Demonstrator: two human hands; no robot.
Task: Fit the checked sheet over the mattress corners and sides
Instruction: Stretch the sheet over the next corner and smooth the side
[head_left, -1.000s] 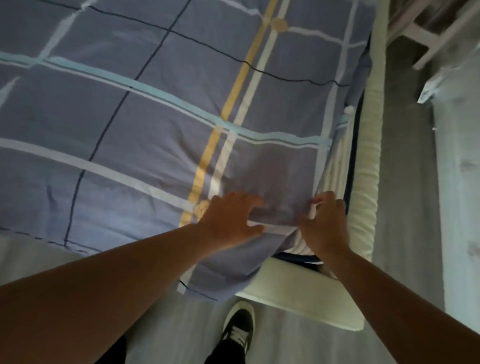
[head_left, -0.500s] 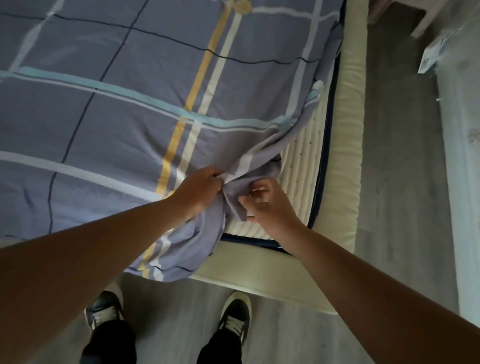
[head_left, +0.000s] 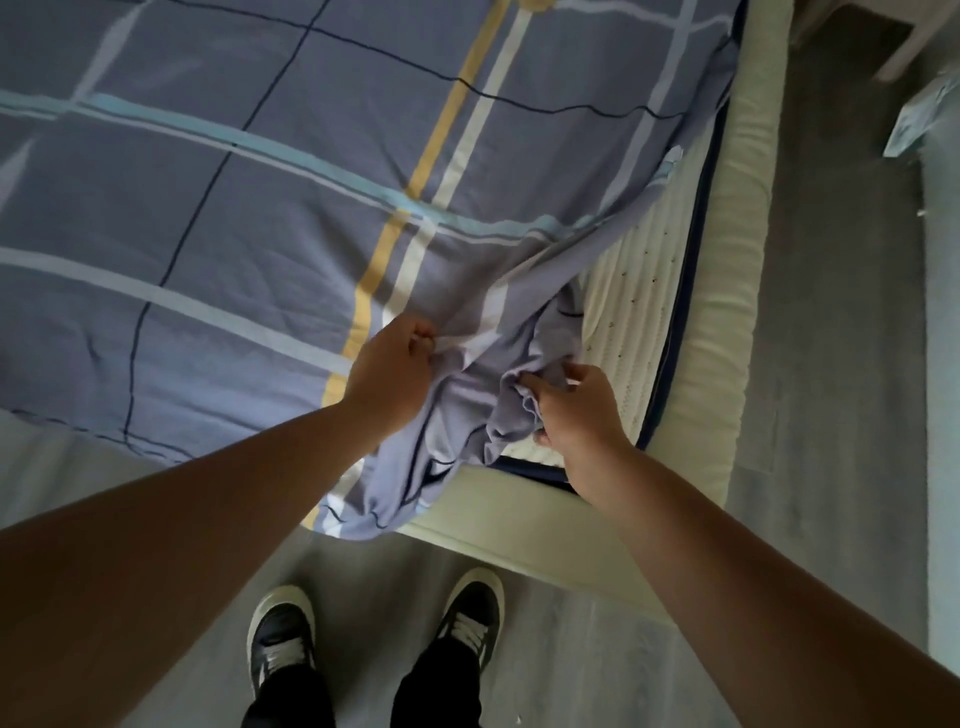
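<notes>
On the bed, most of the mattress (head_left: 639, 312) is covered by the checked sheet (head_left: 260, 208), but its near right corner is left bare, with the white quilted top shown. The cream bed frame (head_left: 737, 270) is seen around it. At this corner the sheet is bunched into folds. A fold is pinched by the closed left hand (head_left: 389, 369), and the gathered edge is gripped by the curled right hand (head_left: 576, 410).
</notes>
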